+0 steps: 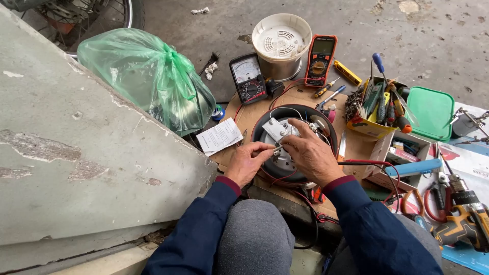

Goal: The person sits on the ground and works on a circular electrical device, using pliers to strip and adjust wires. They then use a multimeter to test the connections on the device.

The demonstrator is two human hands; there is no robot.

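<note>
Upturned appliance base (293, 147), round w/ black rim, lies on a cardboard sheet (244, 119) on the concrete floor (204, 61), right in front of the person's knees, underside up so the metal plate and wiring inside are reachable. Left hand (247, 162) pinches a small metal part at the plate's near edge, thumb and forefinger closed narrow on it. Right hand (311, 155) rests over the middle of the base, forefinger stretched toward a white bracket; its grip can't be told, fingers curl out of sight. Both hands meet at one spot, prob. one steadying while the other works the fitting.

Red leads (367, 163) run from the base off to the right. Behind it, w/in reach: analog meter (247, 77) propped up, orange digital meter (320, 60) leaning on a steel pot w/ white vented lid (281, 43). Folded paper slip (220, 136) lies just left of the base. Right side: yellow box of screwdrivers (379, 104), green lid (432, 112), blue-handled tool (412, 167) across a carton, pliers w/ orange grips (415, 201), cordless drill (466, 216) near the right knee. Tools fan out on the working side, meters face the person.

Green plastic bag (150, 76), knotted, sits against a sloped concrete wall (76, 153) w/ flaking paint. Looks like an outdoor or garage spot; wheel spokes (86, 15) show top left.
</note>
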